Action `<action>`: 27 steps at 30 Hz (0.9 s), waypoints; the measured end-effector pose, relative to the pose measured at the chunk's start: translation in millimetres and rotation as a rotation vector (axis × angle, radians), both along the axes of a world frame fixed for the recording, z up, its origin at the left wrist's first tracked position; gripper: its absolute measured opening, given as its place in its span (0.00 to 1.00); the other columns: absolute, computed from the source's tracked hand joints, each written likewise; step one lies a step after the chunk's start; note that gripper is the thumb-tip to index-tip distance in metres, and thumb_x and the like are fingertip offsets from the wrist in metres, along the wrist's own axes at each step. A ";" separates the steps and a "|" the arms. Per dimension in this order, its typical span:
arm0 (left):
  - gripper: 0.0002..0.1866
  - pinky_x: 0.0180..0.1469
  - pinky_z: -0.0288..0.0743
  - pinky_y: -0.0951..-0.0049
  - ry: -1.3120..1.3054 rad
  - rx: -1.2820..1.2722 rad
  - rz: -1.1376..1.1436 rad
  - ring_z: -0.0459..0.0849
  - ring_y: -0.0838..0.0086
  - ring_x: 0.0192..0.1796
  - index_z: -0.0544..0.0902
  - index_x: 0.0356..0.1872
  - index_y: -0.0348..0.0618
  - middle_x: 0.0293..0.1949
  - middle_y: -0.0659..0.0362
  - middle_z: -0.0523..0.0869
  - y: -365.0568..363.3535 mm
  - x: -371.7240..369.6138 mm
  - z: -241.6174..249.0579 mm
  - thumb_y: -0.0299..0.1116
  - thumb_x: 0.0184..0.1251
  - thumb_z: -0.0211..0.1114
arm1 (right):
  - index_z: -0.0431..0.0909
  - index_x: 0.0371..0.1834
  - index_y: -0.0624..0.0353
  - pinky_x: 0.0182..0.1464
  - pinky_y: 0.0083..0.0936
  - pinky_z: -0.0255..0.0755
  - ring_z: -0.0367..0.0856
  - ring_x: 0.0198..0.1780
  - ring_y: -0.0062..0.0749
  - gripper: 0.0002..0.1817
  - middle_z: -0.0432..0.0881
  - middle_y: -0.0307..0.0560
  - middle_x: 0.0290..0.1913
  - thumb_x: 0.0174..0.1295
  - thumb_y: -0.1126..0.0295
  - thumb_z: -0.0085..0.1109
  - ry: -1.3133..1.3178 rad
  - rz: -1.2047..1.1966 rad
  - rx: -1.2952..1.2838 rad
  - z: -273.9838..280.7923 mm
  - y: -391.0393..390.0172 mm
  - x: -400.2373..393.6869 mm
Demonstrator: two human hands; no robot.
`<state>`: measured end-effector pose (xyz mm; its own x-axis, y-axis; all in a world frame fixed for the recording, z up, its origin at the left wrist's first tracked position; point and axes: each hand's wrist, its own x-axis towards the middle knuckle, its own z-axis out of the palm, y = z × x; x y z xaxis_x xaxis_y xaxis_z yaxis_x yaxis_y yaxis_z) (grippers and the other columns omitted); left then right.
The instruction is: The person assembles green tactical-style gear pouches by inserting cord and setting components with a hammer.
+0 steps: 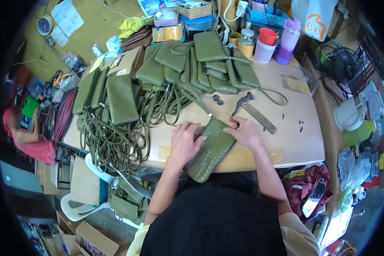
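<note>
Both our hands rest on one woven green pouch (210, 149): left hand (184, 143) spread flat, right hand (244, 133) pinching its top corner. We judge we're fitting hardware there; next needs the hammer (243, 102) nearby.

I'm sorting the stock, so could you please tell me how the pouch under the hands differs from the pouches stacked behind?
The pouch under the hands lies alone, overhanging the table's front edge; the stacked pouches overlap in rows farther back. Both hands press the single pouch; nobody touches the stacked ones. Both are olive green and woven.
</note>
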<state>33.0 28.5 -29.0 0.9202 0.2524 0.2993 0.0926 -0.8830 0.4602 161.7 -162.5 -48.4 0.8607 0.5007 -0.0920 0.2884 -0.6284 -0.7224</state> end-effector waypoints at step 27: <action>0.28 0.50 0.72 0.57 -0.268 0.265 0.882 0.75 0.52 0.46 0.75 0.52 0.35 0.42 0.49 0.77 188.8 -18.1 -5.0 0.36 0.51 0.76 | 0.79 0.33 0.65 0.33 0.32 0.72 0.77 0.27 0.37 0.14 0.79 0.50 0.25 0.51 0.67 0.71 -0.151 0.019 0.153 -23.6 0.5 -10.1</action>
<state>15.0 217.3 -34.0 0.3242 0.7154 0.6189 0.6946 -0.6242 0.3577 151.6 -162.1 -72.0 0.8495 0.5147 0.1160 0.4112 -0.5080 -0.7569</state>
